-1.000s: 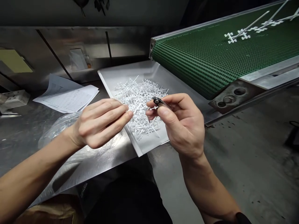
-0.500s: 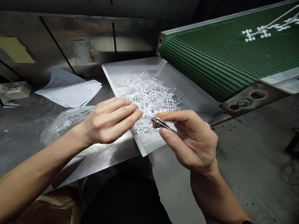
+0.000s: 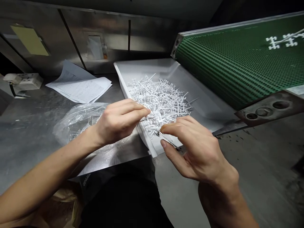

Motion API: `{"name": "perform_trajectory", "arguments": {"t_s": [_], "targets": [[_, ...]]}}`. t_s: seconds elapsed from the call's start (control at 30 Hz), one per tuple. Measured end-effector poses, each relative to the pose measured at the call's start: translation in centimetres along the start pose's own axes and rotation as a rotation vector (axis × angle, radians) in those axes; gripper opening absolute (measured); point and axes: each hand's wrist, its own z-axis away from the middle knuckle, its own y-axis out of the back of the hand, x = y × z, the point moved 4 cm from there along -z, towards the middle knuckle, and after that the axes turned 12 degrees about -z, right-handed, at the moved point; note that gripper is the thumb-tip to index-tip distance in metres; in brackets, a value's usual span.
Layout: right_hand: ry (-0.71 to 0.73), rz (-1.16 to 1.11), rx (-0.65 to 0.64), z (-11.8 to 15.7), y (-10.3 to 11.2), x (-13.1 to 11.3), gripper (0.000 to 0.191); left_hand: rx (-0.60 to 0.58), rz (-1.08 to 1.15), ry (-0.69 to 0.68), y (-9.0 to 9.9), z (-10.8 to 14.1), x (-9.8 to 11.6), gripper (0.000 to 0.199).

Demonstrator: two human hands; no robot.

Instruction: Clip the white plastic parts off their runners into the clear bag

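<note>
Over the near left rim of a white tray (image 3: 158, 151), my left hand (image 3: 123, 118) is closed in a pinch on a small white plastic piece (image 3: 144, 119), mostly hidden by the fingers. My right hand (image 3: 197, 148) grips a silver nail clipper (image 3: 169, 141) between thumb and forefinger, its jaws pointing left toward the pile. A heap of thin white plastic sticks (image 3: 163, 98) lies in the tray below both hands. Beside my left wrist, a clear plastic bag (image 3: 68, 117) with white pieces in it rests on the metal table (image 3: 30, 126).
A green conveyor belt (image 3: 225, 60) slopes in from the right above the tray, carrying branched white plastic parts (image 3: 282, 41). Papers (image 3: 80, 87) lie on the table at the back, with a power socket (image 3: 29, 80) to their left. A brown bag (image 3: 64, 202) stands below the table edge.
The view has shifted so the scene sits further right. My hands have moved apart, the nail clipper dropping lower and away from the piece in my left hand.
</note>
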Motion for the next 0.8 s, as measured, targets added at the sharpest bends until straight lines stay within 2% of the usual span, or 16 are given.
{"name": "perform_trajectory", "arguments": {"t_s": [0.1,0.23,0.4,0.47,0.57,0.67,0.73,0.8], "targets": [[0.006,0.022,-0.086,-0.2,-0.1,-0.3,0.010,0.004,-0.026,0.000,0.5,-0.2,0.6,0.014],[-0.065,-0.162,0.020,0.3,0.5,-0.1,0.019,0.046,-0.072,-0.096,1.0,-0.1,1.6,0.014],[-0.121,-0.233,0.022,1.2,0.1,-0.4,0.025,0.119,-0.042,-0.006,1.1,0.6,1.3,0.019],[-0.173,-0.258,0.025,1.4,-0.2,-0.9,0.025,0.137,-0.060,-0.040,1.0,0.8,1.5,0.016],[-0.166,-0.143,0.003,1.4,-0.6,-2.0,0.021,0.096,-0.147,-0.147,0.8,0.7,2.2,0.011],[-0.125,0.018,-0.129,1.3,-1.3,-2.8,0.011,0.090,-0.229,-0.190,0.6,0.3,2.9,0.009],[-0.131,0.006,-0.179,1.4,-1.4,-2.8,0.011,0.098,-0.218,-0.143,0.5,0.1,3.3,0.011],[-0.144,-0.042,-0.147,1.5,-1.2,-2.7,0.013,0.086,-0.164,-0.019,0.4,0.1,3.3,0.014]]}}
